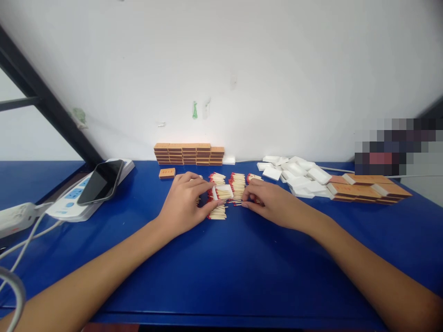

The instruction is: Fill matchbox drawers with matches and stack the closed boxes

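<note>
Between both hands lies the matchbox tray (224,190), left hand (183,203) pinching it, right hand (268,200) loose on matches (238,185).

No text, number or brand can be read anywhere in the head view. The single orange box (167,173) lying near the back edge of the surface bears a short dark red mark on its top face, too small to make out. The stacked orange boxes (188,154) along the back edge and the flat orange sleeves (368,189) toward the right edge show only faint traces of print. The power strip (74,196) at the left edge has blue markings, illegible. The phone (101,181) lying on it shows a dark screen.
</note>
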Demonstrator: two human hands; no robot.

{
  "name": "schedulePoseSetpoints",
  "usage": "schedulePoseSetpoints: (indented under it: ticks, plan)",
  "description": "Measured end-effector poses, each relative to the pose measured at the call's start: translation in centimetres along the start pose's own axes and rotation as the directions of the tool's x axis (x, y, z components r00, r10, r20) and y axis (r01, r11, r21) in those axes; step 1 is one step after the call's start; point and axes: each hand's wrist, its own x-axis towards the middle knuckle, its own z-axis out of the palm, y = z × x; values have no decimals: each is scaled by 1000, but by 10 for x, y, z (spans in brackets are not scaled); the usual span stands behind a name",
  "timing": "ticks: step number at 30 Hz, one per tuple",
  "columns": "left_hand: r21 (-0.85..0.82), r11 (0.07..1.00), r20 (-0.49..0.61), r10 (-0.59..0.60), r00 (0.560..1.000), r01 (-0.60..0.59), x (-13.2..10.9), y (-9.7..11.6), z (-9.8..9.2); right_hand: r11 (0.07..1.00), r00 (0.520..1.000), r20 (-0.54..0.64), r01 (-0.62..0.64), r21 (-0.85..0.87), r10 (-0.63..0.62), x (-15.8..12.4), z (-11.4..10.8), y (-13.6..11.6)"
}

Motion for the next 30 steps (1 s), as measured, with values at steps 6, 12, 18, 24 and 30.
schedulePoseSetpoints:
  ticks: [6, 12, 18, 24, 30]
  plan:
    - [-13, 1000, 20, -27, 999, 27, -1, -1, 0, 1000, 999, 26, 20, 23, -20, 0, -2, 0]
    - [-12, 1000, 33, -21, 999, 22, -1, -1, 1, 993, 995, -71, 72, 95, -65, -2, -12, -13]
    - [-55, 998, 44, -4, 999, 6, -1, 6, 3, 988, 965, -250, 109, 112, -78, -2, -6, -31]
    - [-84, 996, 38, 13, 999, -10, -2, 11, 3, 988, 955, -275, 134, 73, -109, -2, 1, -33]
    - [-35, 999, -36, -16, 999, 14, 0, 1, 1, 997, 959, -275, 74, 17, -66, 1, -6, -16]
